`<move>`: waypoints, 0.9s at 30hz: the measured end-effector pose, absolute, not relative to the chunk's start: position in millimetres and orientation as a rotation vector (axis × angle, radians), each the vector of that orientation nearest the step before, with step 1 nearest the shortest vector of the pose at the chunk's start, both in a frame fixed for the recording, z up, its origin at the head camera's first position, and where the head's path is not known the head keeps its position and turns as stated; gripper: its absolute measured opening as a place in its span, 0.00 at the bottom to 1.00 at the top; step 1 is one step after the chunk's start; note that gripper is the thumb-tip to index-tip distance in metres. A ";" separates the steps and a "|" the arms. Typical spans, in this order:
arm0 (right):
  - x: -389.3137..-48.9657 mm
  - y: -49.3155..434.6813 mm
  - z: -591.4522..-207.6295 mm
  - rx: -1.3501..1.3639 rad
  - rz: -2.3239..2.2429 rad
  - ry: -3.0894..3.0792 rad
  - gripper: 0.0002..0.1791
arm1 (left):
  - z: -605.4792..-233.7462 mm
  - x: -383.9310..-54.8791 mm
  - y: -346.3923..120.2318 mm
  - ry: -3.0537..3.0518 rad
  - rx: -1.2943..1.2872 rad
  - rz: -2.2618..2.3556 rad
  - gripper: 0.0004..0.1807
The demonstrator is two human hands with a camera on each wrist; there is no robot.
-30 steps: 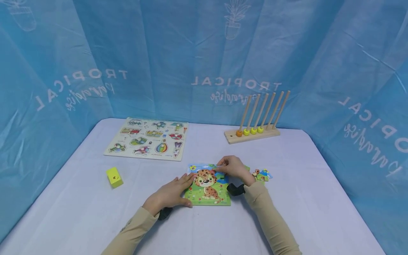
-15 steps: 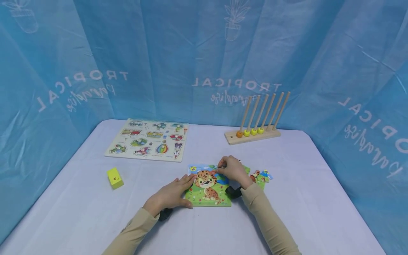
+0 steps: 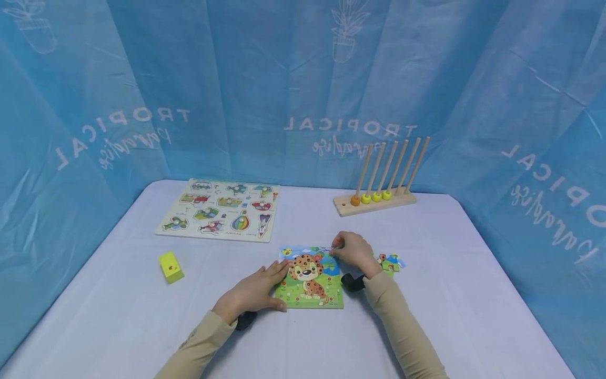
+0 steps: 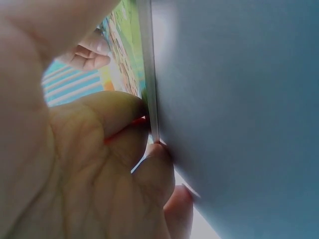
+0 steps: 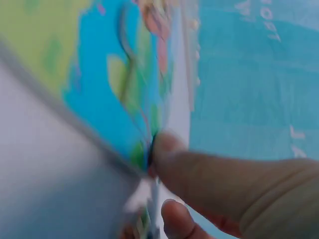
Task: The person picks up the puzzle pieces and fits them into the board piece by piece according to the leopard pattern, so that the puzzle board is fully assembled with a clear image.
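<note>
A leopard jigsaw puzzle (image 3: 312, 288) lies flat at the front middle of the table in the head view. My left hand (image 3: 253, 288) rests along its left side with the fingers extended. In the left wrist view, the fingers (image 4: 122, 107) reach the edge of the puzzle board (image 4: 149, 74). At the puzzle's top right corner, my right hand (image 3: 354, 250) pinches a small puzzle piece, mostly covered by the fingers. The right thumb (image 5: 172, 154) sits right at the board's corner in the right wrist view, which is blurred.
Several loose puzzle pieces (image 3: 392, 261) lie right of the right hand. A yellow block (image 3: 171, 267) is at the left. Behind stand a vehicle peg puzzle board (image 3: 224, 216) at back left and a wooden peg stand with beads (image 3: 379, 205) at back right. Blue curtain (image 3: 255, 79) surrounds the table.
My right hand has shifted a little to the right, from the upper middle of the puzzle to its top right corner. The left hand has stayed in place.
</note>
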State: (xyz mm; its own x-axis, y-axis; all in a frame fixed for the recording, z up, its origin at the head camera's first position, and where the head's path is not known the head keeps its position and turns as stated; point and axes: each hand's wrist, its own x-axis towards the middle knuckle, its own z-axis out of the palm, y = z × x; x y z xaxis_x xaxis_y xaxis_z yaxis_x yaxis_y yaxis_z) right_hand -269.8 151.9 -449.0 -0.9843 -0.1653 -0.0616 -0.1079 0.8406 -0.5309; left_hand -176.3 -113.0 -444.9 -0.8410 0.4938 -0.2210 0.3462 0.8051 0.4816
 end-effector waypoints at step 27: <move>-285.3 211.3 -446.7 -0.170 -0.880 2.823 0.22 | -450.3 -176.5 -110.7 2.689 0.656 0.598 0.53</move>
State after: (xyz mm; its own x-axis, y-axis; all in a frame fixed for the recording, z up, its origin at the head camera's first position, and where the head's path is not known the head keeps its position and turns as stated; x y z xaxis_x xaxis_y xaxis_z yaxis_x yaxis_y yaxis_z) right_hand -285.3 211.3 -446.7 -0.9773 -0.1618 -0.1365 -0.0555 0.8181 -0.5723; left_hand -176.5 -110.7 -450.3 -0.8477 0.4938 -0.1940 0.3651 0.8083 0.4619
